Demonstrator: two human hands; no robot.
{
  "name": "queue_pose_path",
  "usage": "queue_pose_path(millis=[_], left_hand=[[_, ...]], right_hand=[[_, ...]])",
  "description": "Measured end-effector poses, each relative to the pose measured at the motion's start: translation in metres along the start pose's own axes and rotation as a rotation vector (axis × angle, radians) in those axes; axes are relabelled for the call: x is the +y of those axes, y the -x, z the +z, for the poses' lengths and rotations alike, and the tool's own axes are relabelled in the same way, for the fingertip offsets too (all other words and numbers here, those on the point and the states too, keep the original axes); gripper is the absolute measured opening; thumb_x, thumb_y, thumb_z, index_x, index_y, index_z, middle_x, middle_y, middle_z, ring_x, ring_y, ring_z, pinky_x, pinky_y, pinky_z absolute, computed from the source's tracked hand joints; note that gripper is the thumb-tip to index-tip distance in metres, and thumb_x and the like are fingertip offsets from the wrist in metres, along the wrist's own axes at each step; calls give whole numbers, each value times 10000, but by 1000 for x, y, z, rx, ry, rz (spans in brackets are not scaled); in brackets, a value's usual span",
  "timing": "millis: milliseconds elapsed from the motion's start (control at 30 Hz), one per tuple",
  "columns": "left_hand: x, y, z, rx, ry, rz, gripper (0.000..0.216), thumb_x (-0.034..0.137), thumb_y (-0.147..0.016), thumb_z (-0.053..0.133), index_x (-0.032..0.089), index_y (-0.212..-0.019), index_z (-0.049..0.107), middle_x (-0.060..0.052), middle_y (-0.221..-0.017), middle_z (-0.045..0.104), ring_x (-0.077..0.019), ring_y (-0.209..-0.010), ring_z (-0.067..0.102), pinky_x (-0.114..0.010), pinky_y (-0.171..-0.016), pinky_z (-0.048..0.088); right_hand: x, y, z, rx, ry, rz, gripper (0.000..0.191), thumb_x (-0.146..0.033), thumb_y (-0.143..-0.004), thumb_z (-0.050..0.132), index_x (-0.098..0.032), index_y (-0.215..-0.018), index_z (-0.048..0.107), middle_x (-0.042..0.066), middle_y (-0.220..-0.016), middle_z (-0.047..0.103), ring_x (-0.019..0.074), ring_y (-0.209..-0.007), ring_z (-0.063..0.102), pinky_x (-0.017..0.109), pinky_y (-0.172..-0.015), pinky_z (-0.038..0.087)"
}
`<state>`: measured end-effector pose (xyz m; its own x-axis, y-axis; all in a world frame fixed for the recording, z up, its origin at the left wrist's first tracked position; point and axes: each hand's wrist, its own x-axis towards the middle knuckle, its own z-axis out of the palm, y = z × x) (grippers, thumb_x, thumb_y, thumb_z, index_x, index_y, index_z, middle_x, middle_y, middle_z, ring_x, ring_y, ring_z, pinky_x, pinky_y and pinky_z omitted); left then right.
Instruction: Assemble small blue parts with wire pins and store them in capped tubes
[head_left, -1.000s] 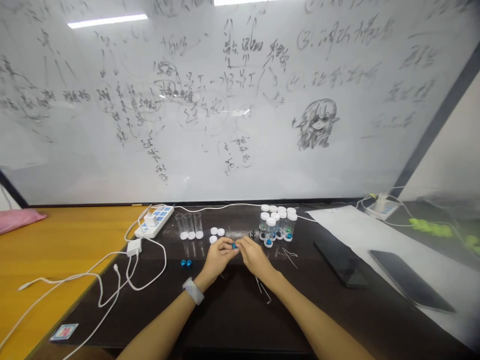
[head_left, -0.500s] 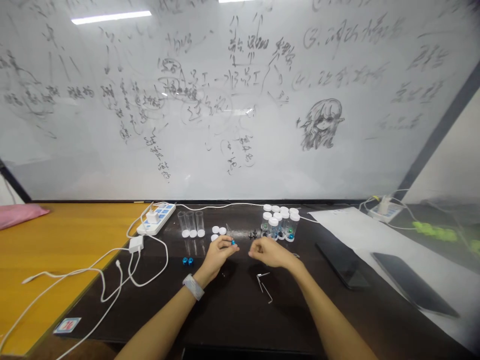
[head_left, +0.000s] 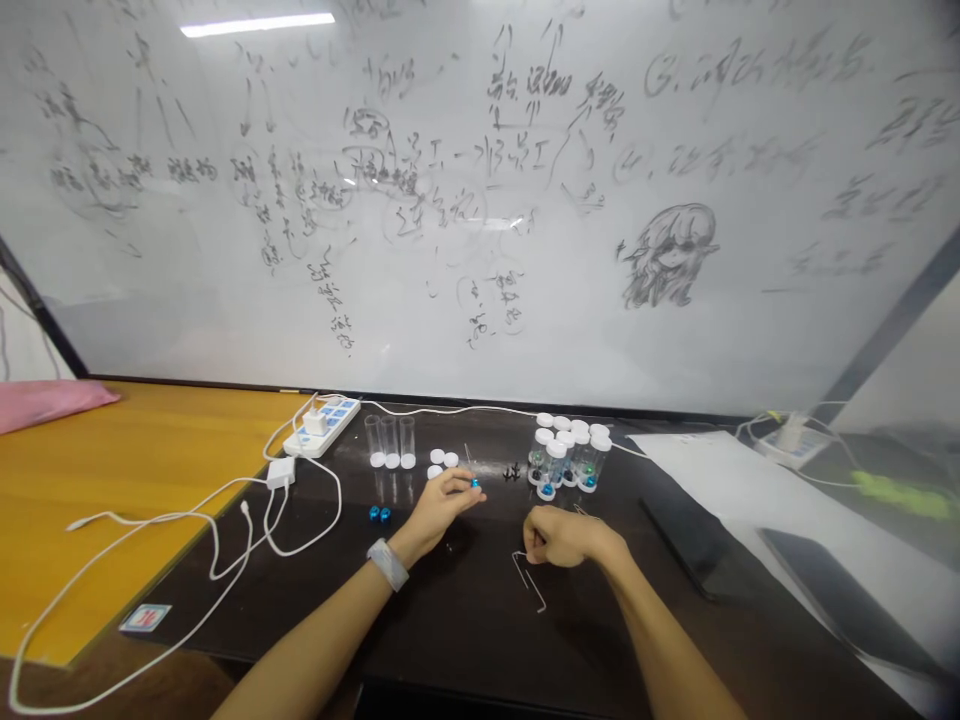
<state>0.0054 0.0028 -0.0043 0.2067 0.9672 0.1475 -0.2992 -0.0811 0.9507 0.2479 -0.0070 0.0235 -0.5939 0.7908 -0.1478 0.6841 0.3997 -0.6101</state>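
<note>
My left hand [head_left: 444, 503] is closed, pinching a small shiny blue metal part [head_left: 475, 483] between thumb and fingertips. My right hand [head_left: 561, 535] has its fingers curled together, the tips down on the short end of a thin silver hex key [head_left: 534, 590] that lies on the dark table. A second L-shaped key [head_left: 519, 568] lies against it, its upper end partly behind the fingers. Two more blue metal parts [head_left: 379, 514] sit to the left of my left hand. Small black pieces [head_left: 511, 472] lie beyond, between my hands.
Three clear tubes [head_left: 390, 436] stand on white caps at the back left, near loose white caps [head_left: 444, 460]. Several capped tubes with small parts [head_left: 555, 462] cluster at the back right. A power strip [head_left: 328, 425] with white cables is left; two dark phones [head_left: 679, 545] [head_left: 844, 595] lie right.
My right hand has moved toward me, down onto the hex keys. My left hand keeps the blue part in about the same place. The view has shifted slightly.
</note>
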Motion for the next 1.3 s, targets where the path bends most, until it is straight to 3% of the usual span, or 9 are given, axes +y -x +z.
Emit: queue_pose_path(millis=[100, 167, 300, 433, 700, 1067, 1300], left_hand=[[0, -1, 0, -9, 22, -17, 398, 309, -663, 859, 153, -975, 668, -19, -757, 671, -229, -852, 726, -345, -858, 517], [1, 0, 1, -23, 39, -31, 404, 299, -664, 860, 150, -989, 672, -26, -775, 682, -226, -857, 726, -348, -874, 511], [4, 1, 3, -36, 66, -61, 412, 291, -658, 865, 151, -996, 677, -32, -785, 694, -224, -861, 723, -356, -889, 508], [6, 3, 6, -30, 84, -55, 404, 289, -654, 870, 153, -981, 676, -31, -771, 699, -223, -856, 724, -365, -901, 510], [7, 4, 6, -55, 102, -63, 404, 290, -662, 865, 148, -988, 674, -37, -787, 706, -221, -860, 726, -352, -901, 518], [10, 4, 7, -52, 97, -78, 403, 274, -650, 876, 150, -979, 679, -49, -816, 725, -206, -851, 726, -332, -891, 520], [9, 4, 7, -46, 67, -57, 403, 284, -660, 866, 150, -988, 674, -48, -798, 725, -212, -861, 724, -333, -881, 520]], right_hand=[[-8, 0, -6, 122, -153, -152, 52, -242, -788, 666, -196, -763, 672, -23, -625, 612, 127, -551, 527, 220, -517, 389], [-15, -7, -6, 273, -310, -239, 126, -323, -866, 610, -202, -873, 646, -16, -714, 630, 138, -631, 569, 239, -595, 445], [-27, -33, 9, 571, -613, -271, 286, -465, -827, 667, -198, -926, 634, 37, -838, 688, 196, -791, 663, 300, -694, 531], [-29, -53, 30, 736, -813, -299, 314, -487, -798, 715, -194, -890, 647, 65, -889, 721, 220, -831, 699, 349, -762, 571], [-28, -62, 47, 855, -800, -283, 341, -498, -808, 706, -181, -926, 666, 83, -887, 739, 233, -841, 716, 385, -812, 584], [-31, -60, 49, 844, -766, -271, 335, -491, -822, 694, -177, -939, 674, 90, -891, 744, 240, -839, 724, 383, -806, 593], [-34, -55, 48, 902, -545, -259, 250, -421, -874, 648, -188, -940, 709, 91, -942, 757, 245, -838, 727, 360, -752, 599]])
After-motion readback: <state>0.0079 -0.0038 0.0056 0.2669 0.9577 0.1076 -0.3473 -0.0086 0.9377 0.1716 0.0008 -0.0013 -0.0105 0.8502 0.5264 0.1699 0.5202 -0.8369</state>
